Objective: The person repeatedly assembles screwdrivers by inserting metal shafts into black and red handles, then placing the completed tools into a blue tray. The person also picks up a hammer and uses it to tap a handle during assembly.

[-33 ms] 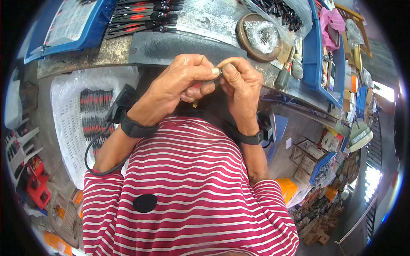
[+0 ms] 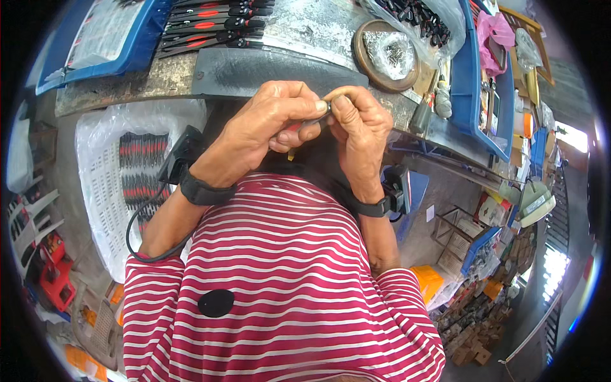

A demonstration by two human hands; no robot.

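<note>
Close together at the bench's near edge, both my hands work on one slim dark tool with a bit of red (image 2: 296,127), mostly hidden by fingers. My left hand (image 2: 270,118) is closed around it, thumb and forefinger pinching near its dark tip. The right hand (image 2: 358,121) pinches at that same tip, thumb against forefinger; whether a small part sits there I cannot make out. Beyond them, similar slender black-and-red tools (image 2: 213,25) lie in a row on the bench. A dark flat pad (image 2: 267,71) lies along the edge just past my hands.
A round wooden dish (image 2: 361,54) holds a bag of small metal pieces. Blue trays (image 2: 127,60) stand at the far left and right. A plastic-lined white crate (image 2: 105,184) with stacked black-and-red tools sits below at left. A dark-handled tool (image 2: 420,118) lies at the bench's right edge.
Almost nothing differs; the right wrist has turned very slightly, while both hands keep the same pinch.
</note>
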